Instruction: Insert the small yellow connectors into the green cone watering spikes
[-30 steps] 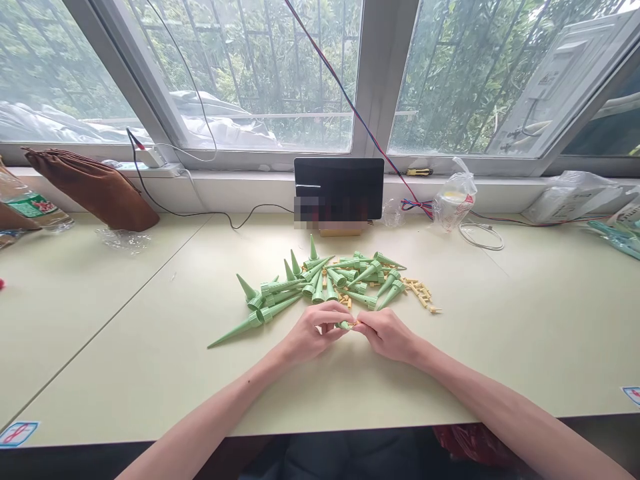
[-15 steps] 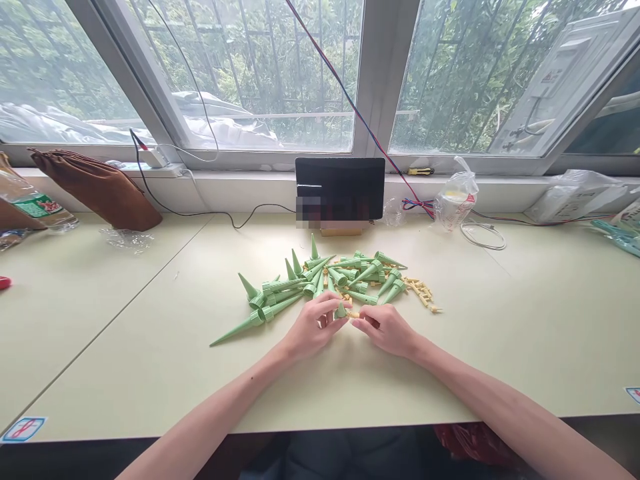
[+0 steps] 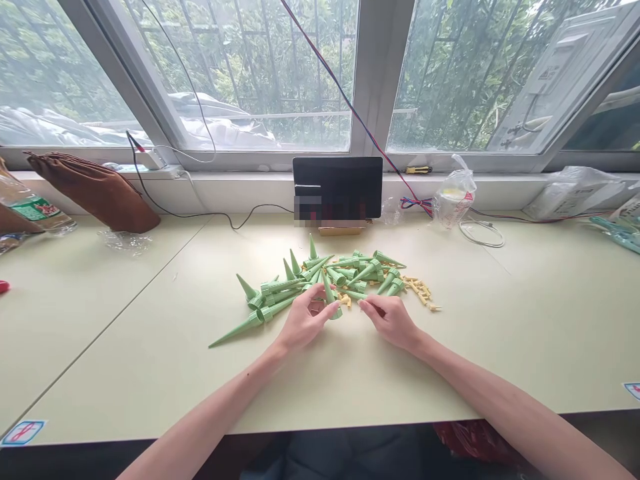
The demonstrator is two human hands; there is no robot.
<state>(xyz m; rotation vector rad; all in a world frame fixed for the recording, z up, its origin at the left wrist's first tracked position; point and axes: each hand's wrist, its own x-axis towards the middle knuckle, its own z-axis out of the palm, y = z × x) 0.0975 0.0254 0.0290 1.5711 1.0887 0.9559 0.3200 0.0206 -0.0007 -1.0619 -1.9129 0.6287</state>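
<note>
Green spike [image 3: 329, 291] — one, in front of the screen [image 3: 338, 183]; long axis front to back, narrow tip toward the screen and slightly left, wide end away from it. Gripped in left hand [image 3: 304, 319], thumb and fingers closed on it. Right hand [image 3: 393, 321], before the screen's right edge: fingers curled — contents, if any, indiscernible. Other spikes [image 3: 369, 269] and yellow pegs [image 3: 419, 291], heaped nearer the screen.

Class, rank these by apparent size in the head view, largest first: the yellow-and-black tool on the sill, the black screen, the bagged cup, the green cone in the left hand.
1. Black screen
2. Bagged cup
3. Green cone in the left hand
4. Yellow-and-black tool
</note>
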